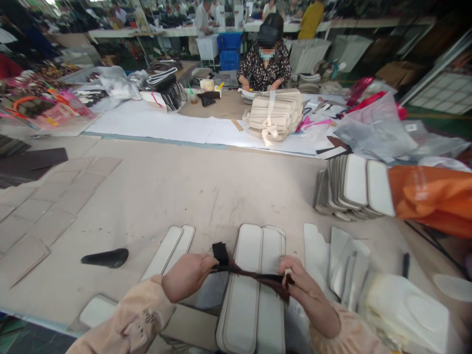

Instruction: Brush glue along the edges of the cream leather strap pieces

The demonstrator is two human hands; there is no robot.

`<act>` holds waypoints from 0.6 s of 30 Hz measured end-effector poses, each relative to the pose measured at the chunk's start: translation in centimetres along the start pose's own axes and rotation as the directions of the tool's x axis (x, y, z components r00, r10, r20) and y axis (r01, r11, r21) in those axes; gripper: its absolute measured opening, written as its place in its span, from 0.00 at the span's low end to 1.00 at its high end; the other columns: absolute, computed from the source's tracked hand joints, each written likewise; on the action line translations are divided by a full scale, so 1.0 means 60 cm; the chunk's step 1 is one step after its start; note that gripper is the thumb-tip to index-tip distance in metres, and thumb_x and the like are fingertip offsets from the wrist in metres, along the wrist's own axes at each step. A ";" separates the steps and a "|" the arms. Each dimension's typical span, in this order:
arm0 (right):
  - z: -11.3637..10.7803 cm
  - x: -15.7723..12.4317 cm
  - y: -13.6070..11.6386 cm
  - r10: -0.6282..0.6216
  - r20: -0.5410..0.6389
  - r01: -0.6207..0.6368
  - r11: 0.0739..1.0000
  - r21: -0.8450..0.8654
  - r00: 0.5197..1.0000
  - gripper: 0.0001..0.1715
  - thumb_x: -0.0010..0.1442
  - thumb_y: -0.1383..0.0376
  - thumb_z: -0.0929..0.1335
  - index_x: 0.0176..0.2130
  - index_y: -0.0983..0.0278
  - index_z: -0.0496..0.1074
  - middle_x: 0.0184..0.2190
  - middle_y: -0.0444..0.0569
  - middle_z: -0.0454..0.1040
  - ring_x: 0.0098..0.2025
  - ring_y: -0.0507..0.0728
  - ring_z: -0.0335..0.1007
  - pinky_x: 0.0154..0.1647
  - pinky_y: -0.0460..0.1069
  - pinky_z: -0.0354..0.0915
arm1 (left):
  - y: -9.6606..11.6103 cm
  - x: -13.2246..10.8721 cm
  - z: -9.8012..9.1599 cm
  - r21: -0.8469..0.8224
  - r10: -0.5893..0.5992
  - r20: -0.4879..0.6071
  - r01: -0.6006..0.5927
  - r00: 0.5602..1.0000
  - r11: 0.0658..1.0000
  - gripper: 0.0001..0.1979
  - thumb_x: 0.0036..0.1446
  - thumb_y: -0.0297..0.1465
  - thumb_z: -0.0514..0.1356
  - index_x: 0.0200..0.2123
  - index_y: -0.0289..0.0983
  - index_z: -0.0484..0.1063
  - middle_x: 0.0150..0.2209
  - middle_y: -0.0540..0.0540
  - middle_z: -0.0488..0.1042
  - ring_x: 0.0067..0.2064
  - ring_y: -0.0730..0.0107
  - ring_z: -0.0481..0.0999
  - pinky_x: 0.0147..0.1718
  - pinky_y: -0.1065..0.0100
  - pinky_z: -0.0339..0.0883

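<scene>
A dark brown and black cloth strip [245, 271] stretches between my two hands. My left hand [189, 276] is closed on its left end, where a short black flap sticks up. My right hand [303, 287] pinches the other end, which hangs down a little in a loose fold. Beneath the strip lie pale panels with rounded corners [243, 309], side by side and overlapping. More such panels [165, 253] show behind my left forearm. Bare pale sheets [341, 263] stand to the right of my right hand.
A black tapered tool [105, 258] lies at left. A white plastic container [409, 305] stands at near right. Behind it are stacked panels [356, 184] and an orange bag [431, 194]. Across the table, a person [267, 59] sits behind a tied bundle [275, 115]. Flat brown pieces [55, 199] cover the left.
</scene>
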State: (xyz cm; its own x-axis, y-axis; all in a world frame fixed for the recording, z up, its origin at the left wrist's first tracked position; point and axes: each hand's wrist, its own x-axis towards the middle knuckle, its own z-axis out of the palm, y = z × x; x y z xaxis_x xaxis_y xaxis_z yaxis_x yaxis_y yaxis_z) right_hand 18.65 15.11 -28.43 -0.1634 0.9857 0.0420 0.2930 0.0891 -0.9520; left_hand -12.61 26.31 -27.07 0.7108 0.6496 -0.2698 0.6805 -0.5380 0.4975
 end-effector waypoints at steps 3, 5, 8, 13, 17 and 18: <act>0.002 -0.023 0.015 0.060 -0.017 -0.061 0.998 -0.024 0.998 0.18 0.65 0.58 0.57 0.28 0.62 0.66 0.38 0.51 0.64 0.47 0.60 0.59 0.47 0.53 0.59 | -0.038 0.001 0.027 0.075 -0.042 0.045 0.038 0.998 0.996 0.13 0.61 0.30 0.49 0.42 0.41 0.72 0.35 0.46 0.76 0.36 0.65 0.76 0.35 0.69 0.65; 0.004 -0.033 0.024 0.103 -0.074 -0.104 0.995 -0.001 0.992 0.18 0.65 0.58 0.57 0.28 0.62 0.66 0.36 0.50 0.64 0.43 0.59 0.61 0.44 0.52 0.60 | -0.056 0.006 0.034 0.005 -0.061 0.036 0.060 0.997 0.998 0.12 0.58 0.28 0.51 0.40 0.41 0.72 0.33 0.46 0.76 0.35 0.65 0.75 0.35 0.69 0.65; 0.005 -0.041 0.029 0.114 -0.180 -0.106 0.993 0.053 0.977 0.14 0.64 0.59 0.59 0.31 0.61 0.68 0.36 0.50 0.67 0.44 0.59 0.63 0.45 0.52 0.61 | -0.044 0.018 0.026 -0.333 -0.134 -0.143 0.080 0.981 0.939 0.09 0.55 0.28 0.53 0.35 0.39 0.73 0.32 0.47 0.74 0.37 0.65 0.73 0.39 0.67 0.64; 0.020 -0.034 0.004 0.027 -0.116 0.010 0.951 0.309 0.993 0.19 0.63 0.53 0.60 0.28 0.61 0.67 0.32 0.50 0.72 0.42 0.60 0.68 0.59 0.60 0.51 | 0.077 0.054 0.027 -0.985 -0.335 -0.170 -0.166 0.927 0.042 0.08 0.56 0.33 0.56 0.35 0.35 0.71 0.41 0.42 0.72 0.45 0.59 0.71 0.47 0.58 0.62; 0.039 -0.012 -0.014 0.081 -0.180 0.029 0.843 0.537 0.980 0.23 0.62 0.51 0.60 0.23 0.61 0.63 0.20 0.44 0.63 0.26 0.55 0.64 0.45 0.57 0.65 | 0.134 0.090 0.054 -0.771 -0.388 0.030 -0.225 0.921 -0.595 0.08 0.59 0.28 0.53 0.27 0.35 0.63 0.20 0.54 0.59 0.22 0.77 0.64 0.32 0.67 0.65; 0.040 -0.008 -0.015 0.096 -0.176 0.014 0.844 0.536 0.980 0.23 0.62 0.51 0.60 0.22 0.61 0.63 0.20 0.44 0.62 0.26 0.55 0.63 0.42 0.56 0.65 | 0.135 0.098 0.057 -0.716 -0.406 0.096 -0.221 0.909 -0.662 0.09 0.60 0.26 0.51 0.26 0.35 0.61 0.19 0.56 0.56 0.19 0.80 0.59 0.27 0.70 0.62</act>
State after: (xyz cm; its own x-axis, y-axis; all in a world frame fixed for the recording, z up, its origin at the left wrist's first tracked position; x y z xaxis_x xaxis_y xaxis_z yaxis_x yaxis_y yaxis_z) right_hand 16.22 14.20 -28.32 0.0335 0.9994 0.0034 -0.2603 0.0120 -0.9655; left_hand -2.30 23.91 -27.45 0.3863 0.7574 -0.5264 -0.7349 0.5976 0.3207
